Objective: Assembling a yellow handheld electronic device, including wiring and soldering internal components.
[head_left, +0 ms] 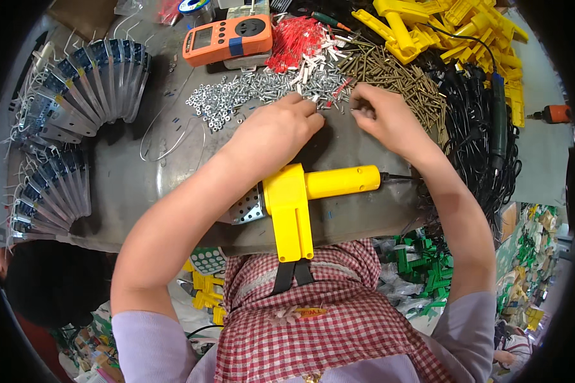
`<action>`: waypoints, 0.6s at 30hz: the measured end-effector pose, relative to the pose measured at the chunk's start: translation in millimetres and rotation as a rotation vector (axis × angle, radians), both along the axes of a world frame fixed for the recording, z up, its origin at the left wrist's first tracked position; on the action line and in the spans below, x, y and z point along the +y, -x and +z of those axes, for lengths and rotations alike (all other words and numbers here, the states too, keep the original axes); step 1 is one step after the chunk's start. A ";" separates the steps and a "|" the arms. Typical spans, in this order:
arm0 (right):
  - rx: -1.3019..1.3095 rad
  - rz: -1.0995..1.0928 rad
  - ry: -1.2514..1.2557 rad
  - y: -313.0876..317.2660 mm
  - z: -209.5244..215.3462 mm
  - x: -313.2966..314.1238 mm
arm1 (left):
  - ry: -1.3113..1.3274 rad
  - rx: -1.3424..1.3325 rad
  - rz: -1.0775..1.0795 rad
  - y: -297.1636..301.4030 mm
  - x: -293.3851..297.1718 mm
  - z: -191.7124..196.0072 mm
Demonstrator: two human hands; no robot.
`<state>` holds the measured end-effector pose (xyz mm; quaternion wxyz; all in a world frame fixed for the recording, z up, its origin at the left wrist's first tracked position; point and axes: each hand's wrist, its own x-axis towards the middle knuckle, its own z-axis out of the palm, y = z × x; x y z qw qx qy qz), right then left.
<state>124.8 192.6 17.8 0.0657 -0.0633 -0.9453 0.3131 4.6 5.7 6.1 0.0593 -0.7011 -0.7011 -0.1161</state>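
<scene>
My left hand [278, 131] reaches across the grey table [134, 185] to the edge of a heap of small silver screws and nuts [255, 89], fingertips pinched at the heap. My right hand [383, 118] rests beside it with fingers curled, pinching something small at the border between the silver heap and a pile of brass-coloured screws [396, 73]. What either hand grips is too small to tell. A yellow plastic tool body with a handle and a perforated metal plate [300, 201] lies on the table under my forearms, near my checked apron.
At the left, two fanned rows of metal plates with wires [76, 96]. At the back, an orange meter [227, 39], red-and-white wire pieces [300, 41] and yellow plastic shells [447, 25]. Black cables [479, 127] lie at the right. Green parts [428, 271] sit below the table.
</scene>
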 end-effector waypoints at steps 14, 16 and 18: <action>0.207 0.140 -0.346 23.8 -5.6 -30.2 | -0.143 -0.718 0.336 -23.2 -48.9 39.8; 0.086 0.132 0.034 -1.2 22.9 -52.3 | -0.096 -0.888 0.319 -48.7 -78.1 45.5; -0.036 0.185 0.295 -44.2 37.5 -85.0 | -0.016 -1.071 0.295 -72.6 -109.5 46.9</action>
